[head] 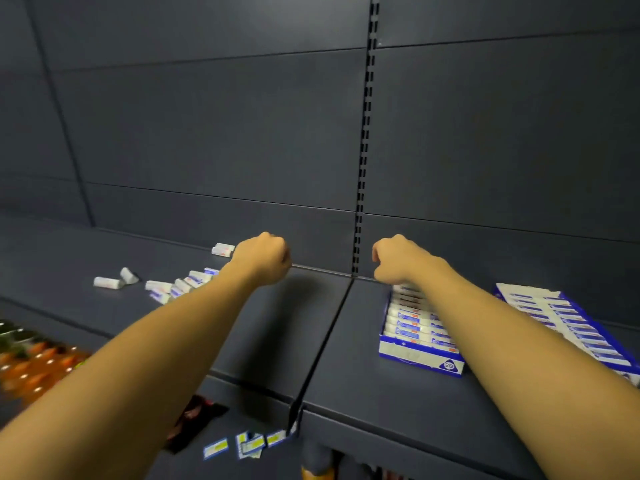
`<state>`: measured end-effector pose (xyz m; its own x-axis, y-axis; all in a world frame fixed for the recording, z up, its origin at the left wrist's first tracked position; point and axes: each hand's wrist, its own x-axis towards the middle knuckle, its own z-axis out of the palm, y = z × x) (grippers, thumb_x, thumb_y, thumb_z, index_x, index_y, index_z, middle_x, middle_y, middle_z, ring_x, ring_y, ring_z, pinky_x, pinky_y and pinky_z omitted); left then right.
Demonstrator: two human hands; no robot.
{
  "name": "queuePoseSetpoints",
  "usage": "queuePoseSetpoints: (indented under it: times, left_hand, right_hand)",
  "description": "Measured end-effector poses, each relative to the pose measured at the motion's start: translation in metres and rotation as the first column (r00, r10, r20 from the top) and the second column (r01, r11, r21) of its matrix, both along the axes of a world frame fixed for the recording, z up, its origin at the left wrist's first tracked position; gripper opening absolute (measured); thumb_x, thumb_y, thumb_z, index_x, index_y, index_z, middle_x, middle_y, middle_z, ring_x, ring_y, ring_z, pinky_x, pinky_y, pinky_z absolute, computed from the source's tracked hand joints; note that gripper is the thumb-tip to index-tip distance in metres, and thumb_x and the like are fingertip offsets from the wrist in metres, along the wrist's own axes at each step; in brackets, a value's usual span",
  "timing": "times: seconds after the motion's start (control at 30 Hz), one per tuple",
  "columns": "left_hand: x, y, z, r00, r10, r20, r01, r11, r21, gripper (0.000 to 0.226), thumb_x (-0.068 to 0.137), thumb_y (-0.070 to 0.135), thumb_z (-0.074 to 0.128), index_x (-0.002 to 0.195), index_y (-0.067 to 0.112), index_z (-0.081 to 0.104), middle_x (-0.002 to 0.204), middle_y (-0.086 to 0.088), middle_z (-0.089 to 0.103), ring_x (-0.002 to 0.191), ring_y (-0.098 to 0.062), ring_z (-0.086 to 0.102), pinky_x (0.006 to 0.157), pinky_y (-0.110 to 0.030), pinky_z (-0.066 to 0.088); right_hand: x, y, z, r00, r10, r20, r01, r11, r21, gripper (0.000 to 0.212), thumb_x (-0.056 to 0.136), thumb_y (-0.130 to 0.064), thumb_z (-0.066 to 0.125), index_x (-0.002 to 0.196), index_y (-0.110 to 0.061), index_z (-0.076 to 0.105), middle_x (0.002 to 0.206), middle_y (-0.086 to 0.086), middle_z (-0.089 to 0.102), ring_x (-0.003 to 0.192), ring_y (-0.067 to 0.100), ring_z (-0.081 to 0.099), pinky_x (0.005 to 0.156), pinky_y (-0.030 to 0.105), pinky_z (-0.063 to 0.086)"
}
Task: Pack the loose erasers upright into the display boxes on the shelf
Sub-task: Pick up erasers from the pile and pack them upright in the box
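Note:
Several loose white erasers (180, 287) with blue and red sleeves lie flat on the dark shelf (242, 341) at the left, and one more eraser (223, 249) lies by the back wall. My left hand (263, 259) hovers just right of that one, fingers curled under, palm hidden. A blue and white display box (415, 358) stands on the right half, its erasers in rows. My right hand (394, 259) is over the box's far end with fingers curled downward. My forearm covers part of the box. Whether either hand holds an eraser is hidden.
A second blue display box (568, 327) full of erasers stands further right. Two stray erasers (114, 280) lie far left. The slotted upright (362, 168) divides the back wall. Price labels (249, 445) hang on the shelf front, with orange goods (34, 368) on the shelf below left.

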<state>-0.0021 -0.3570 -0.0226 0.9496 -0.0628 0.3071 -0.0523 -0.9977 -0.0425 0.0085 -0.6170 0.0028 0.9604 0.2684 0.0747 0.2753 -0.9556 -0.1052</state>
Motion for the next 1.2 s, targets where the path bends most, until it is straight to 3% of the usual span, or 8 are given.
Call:
queuePoseSetpoints:
  times: [0.13,0.3,0.4,0.53,0.8,0.97,1.2]
  left_hand:
    - [-0.022,0.037,0.009,0.992,0.121,-0.028,-0.122,0.992,-0.03,0.022,0.095,0.022,0.045,0.094,0.01,0.063,0.093,-0.01,0.063,0.078,-0.032,0.062,0.071,-0.038,0.055]
    - [-0.045,0.093,0.015,0.98,0.196,-0.046,-0.198,0.979,-0.051,0.019,0.095,0.017,0.046,0.077,0.013,0.052,0.08,-0.007,0.056,0.069,-0.026,0.056,0.064,-0.037,0.048]
    - [-0.055,0.13,0.015,0.978,0.205,-0.045,-0.208,0.976,-0.07,0.02,0.097,0.019,0.044,0.085,0.011,0.058,0.083,-0.008,0.06,0.072,-0.027,0.059,0.064,-0.036,0.049]
    - [-0.068,0.181,0.016,0.978,0.203,-0.043,-0.206,0.976,-0.076,0.021,0.099,0.021,0.042,0.087,0.01,0.055,0.081,-0.005,0.055,0.075,-0.029,0.058,0.064,-0.035,0.045]
    - [-0.077,0.259,0.005,0.992,0.106,-0.065,-0.112,0.989,-0.101,0.019,0.094,0.015,0.045,0.092,0.011,0.063,0.088,-0.008,0.064,0.074,-0.028,0.062,0.062,-0.035,0.051]
    - [-0.062,0.28,-0.006,0.997,0.05,-0.065,-0.058,0.991,-0.123,0.02,0.09,0.014,0.051,0.098,0.011,0.069,0.093,-0.009,0.067,0.078,-0.029,0.064,0.075,-0.043,0.06]
    - [-0.009,0.294,-0.023,0.998,-0.014,-0.062,0.008,0.995,-0.096,0.02,0.09,0.017,0.055,0.101,0.013,0.072,0.097,-0.008,0.069,0.082,-0.03,0.065,0.078,-0.044,0.06]
  right_hand:
    - [-0.012,0.041,0.004,1.0,0.026,-0.006,-0.026,1.0,-0.012,0.033,0.083,-0.013,0.055,0.114,-0.007,0.063,0.115,0.014,0.061,0.099,0.032,0.065,0.072,0.034,0.05]
    - [-0.029,0.093,0.005,0.998,0.018,-0.055,-0.02,0.999,-0.025,0.021,0.084,-0.013,0.053,0.102,-0.008,0.061,0.095,0.008,0.057,0.074,0.024,0.054,0.063,0.03,0.043]
    - [-0.036,0.126,0.002,1.0,-0.005,-0.03,0.005,1.0,-0.029,0.02,0.085,-0.012,0.051,0.102,-0.01,0.062,0.088,0.004,0.054,0.069,0.02,0.051,0.059,0.03,0.041]
    - [-0.043,0.172,-0.005,0.999,-0.046,0.008,0.046,0.998,-0.03,0.009,0.086,-0.013,0.051,0.092,-0.013,0.058,0.086,0.004,0.054,0.074,0.022,0.053,0.064,0.03,0.04]
    - [-0.054,0.254,-0.015,0.99,-0.107,0.093,0.103,0.994,0.048,0.021,0.088,-0.021,0.056,0.106,-0.014,0.064,0.094,0.005,0.057,0.086,0.028,0.056,0.071,0.032,0.044]
    - [-0.047,0.281,-0.019,0.988,-0.111,0.108,0.106,0.993,0.051,0.021,0.085,-0.017,0.058,0.104,-0.016,0.065,0.097,0.004,0.062,0.084,0.027,0.059,0.068,0.03,0.045]
    - [-0.007,0.3,-0.028,0.987,-0.12,0.103,0.114,0.992,0.058,0.026,0.083,-0.015,0.058,0.108,-0.017,0.064,0.104,0.006,0.064,0.09,0.027,0.062,0.072,0.033,0.051]
